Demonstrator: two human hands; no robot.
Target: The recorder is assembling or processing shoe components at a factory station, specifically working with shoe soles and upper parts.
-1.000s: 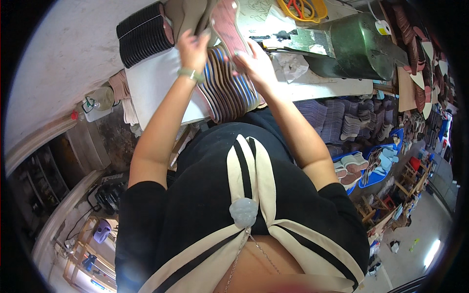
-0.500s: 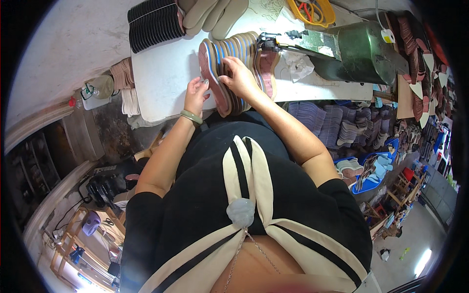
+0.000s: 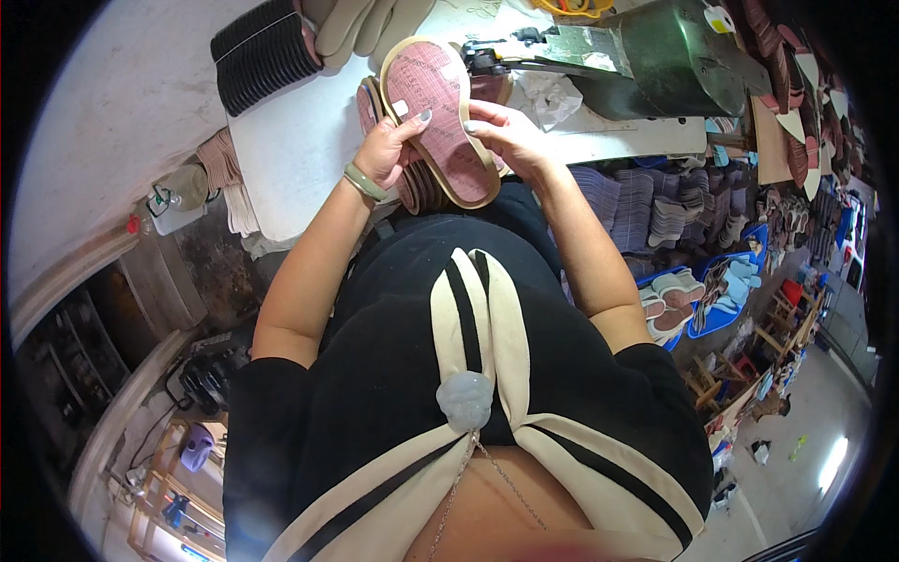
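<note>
A: Starting at the left, why are those thin black soles in a bundled row (image 3: 265, 58) standing on edge?

B: Presumably for tight packing on the smooth white tabletop (image 3: 290, 155). Loose, flat grey-beige soles (image 3: 361, 28) are lying just beside them.

A: And the bare left hand (image 3: 384, 155)?

B: It is pinching the left edge of a pink-faced sole with a beige rim (image 3: 440, 108), thumb pressing on top, fingers curling beneath, seemingly leaving most of the face uncovered.

A: Where is that sole?

B: It is overlapping a row of layered brown soles (image 3: 420, 192); whether it is touching them, I cannot tell.

A: What is the bare right hand (image 3: 510, 136) doing?

B: Half open, it is touching the right edge, perhaps steadying it. I cannot tell whether it is gripping.

A: Farther right?

B: A dark green, rounded metal machine (image 3: 674, 56) is standing apart.
</note>
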